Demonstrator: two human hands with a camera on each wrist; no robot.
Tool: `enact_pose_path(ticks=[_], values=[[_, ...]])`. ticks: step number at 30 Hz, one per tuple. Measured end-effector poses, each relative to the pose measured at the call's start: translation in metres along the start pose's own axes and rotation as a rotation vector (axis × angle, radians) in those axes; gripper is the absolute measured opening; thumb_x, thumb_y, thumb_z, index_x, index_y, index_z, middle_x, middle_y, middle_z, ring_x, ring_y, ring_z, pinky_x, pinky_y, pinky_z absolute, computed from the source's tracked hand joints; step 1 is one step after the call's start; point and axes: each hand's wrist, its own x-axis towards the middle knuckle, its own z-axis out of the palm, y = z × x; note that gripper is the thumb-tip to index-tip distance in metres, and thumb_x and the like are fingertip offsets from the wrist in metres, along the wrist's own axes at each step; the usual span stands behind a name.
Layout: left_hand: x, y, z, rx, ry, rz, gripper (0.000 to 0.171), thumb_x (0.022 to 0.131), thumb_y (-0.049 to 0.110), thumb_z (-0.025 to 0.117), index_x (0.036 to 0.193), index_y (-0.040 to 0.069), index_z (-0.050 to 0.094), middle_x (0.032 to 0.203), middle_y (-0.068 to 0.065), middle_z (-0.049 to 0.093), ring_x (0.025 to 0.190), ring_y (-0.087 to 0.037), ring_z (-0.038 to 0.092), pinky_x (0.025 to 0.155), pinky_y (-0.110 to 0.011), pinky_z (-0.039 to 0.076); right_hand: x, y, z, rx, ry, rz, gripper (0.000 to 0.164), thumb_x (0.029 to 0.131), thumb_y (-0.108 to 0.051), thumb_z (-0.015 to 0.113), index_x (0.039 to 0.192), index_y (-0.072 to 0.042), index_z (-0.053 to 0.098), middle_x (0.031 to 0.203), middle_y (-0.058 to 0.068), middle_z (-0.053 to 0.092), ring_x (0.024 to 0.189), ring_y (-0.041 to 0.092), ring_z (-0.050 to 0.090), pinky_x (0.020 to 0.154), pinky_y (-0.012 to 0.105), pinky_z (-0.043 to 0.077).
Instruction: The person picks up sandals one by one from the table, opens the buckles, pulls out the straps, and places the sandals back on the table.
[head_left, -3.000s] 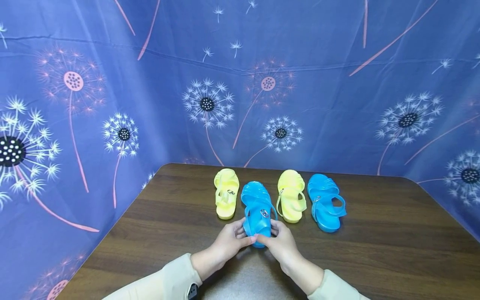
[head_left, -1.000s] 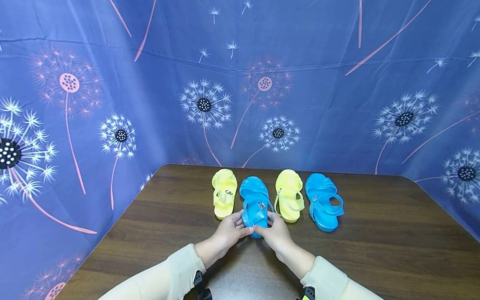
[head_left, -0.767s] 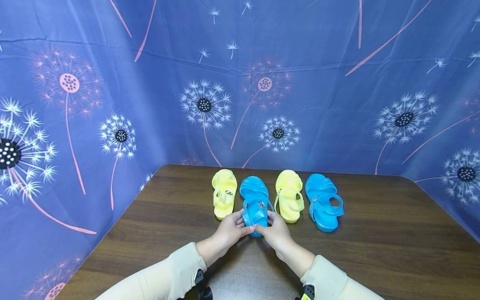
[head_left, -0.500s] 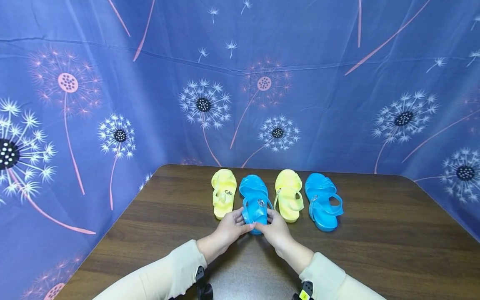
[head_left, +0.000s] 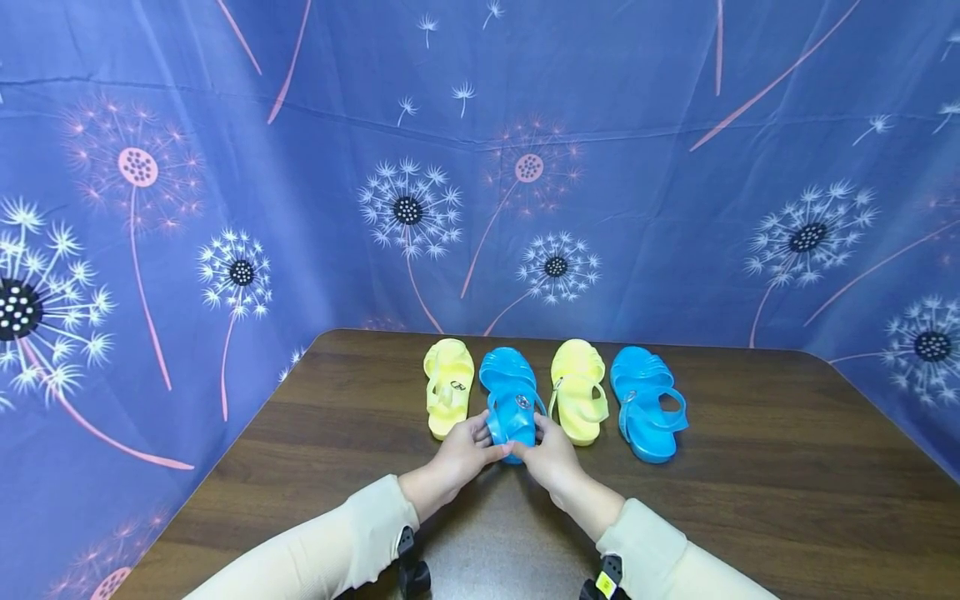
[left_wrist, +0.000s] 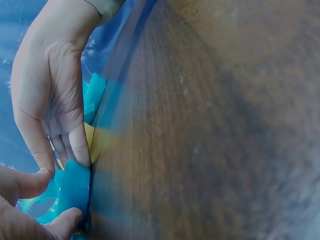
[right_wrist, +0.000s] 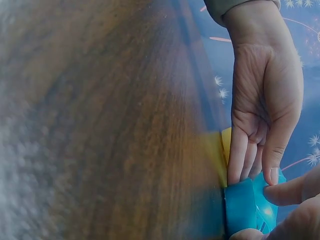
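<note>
A blue child's sandal (head_left: 507, 372) with a small round badge on its strap stands toe-away on the table between two yellow sandals. My left hand (head_left: 457, 458) holds it at the left of the heel, and my right hand (head_left: 557, 460) holds it at the right. Both thumbs meet over the back of the heel, and fingers lie along the sides. In the left wrist view the blue heel (left_wrist: 75, 185) sits low against the tabletop between the two hands. The right wrist view has the same heel (right_wrist: 241, 202) between the fingers.
One yellow sandal (head_left: 448, 383) stands just left of the held one, another yellow sandal (head_left: 579, 392) just right. A second blue sandal (head_left: 647, 417) ends the row. The brown wooden table (head_left: 787, 483) reaches back to a blue dandelion-print cloth (head_left: 660, 167).
Over these seconds the blue sandal has slid away from the body, bringing its toe nearly level with the others. Both hands have moved forward with it, keeping their hold; the other sandals stay put.
</note>
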Motion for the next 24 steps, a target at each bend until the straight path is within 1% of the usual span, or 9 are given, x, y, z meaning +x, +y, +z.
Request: enact_pose_path(ticks=[5,8,11,17,24], values=[[0.004,-0.002,0.0,0.014,-0.003,0.015,0.077,0.09,0.007,0.068,0.147,-0.013,0.022,0.146,-0.032,0.036,0.134,-0.041,0.041,0.104,-0.044,0.043,0.002,-0.001,0.0,-0.023,-0.017,-0.007,0.07,0.093,-0.006,0.062,0.147,0.013,0.021,0.145,0.035,0.037,0.137,0.044,0.035,0.109,0.054,0.036],[0.006,-0.002,-0.001,0.003,-0.012,0.028,0.076,0.09,0.005,0.067,0.147,-0.014,0.02,0.146,-0.033,0.036,0.135,-0.041,0.04,0.105,-0.044,0.043,0.003,-0.002,-0.001,-0.024,-0.025,-0.009,0.071,0.094,-0.006,0.061,0.147,0.014,0.018,0.149,0.034,0.029,0.141,0.044,0.027,0.112,0.054,0.031],[0.008,-0.002,-0.001,-0.017,-0.019,0.036,0.076,0.091,0.004,0.066,0.147,-0.014,0.019,0.146,-0.033,0.036,0.135,-0.041,0.04,0.105,-0.044,0.043,0.005,-0.002,-0.001,-0.012,-0.033,-0.008,0.071,0.094,-0.006,0.061,0.147,0.014,0.018,0.152,0.033,0.024,0.143,0.043,0.023,0.113,0.054,0.029],[0.012,-0.002,-0.002,-0.032,-0.017,0.024,0.075,0.091,0.004,0.065,0.148,-0.012,0.02,0.147,-0.031,0.037,0.135,-0.04,0.04,0.105,-0.044,0.042,0.008,-0.003,-0.002,0.003,-0.043,0.005,0.072,0.095,-0.006,0.06,0.148,0.012,0.016,0.152,0.032,0.024,0.143,0.043,0.023,0.113,0.055,0.028],[0.018,-0.003,-0.001,-0.038,-0.006,0.011,0.073,0.091,0.005,0.066,0.148,-0.011,0.022,0.147,-0.03,0.038,0.135,-0.039,0.04,0.105,-0.044,0.042,0.012,-0.004,-0.003,0.001,-0.04,0.02,0.069,0.096,-0.005,0.057,0.149,0.012,0.016,0.154,0.031,0.021,0.144,0.043,0.021,0.113,0.055,0.028]])
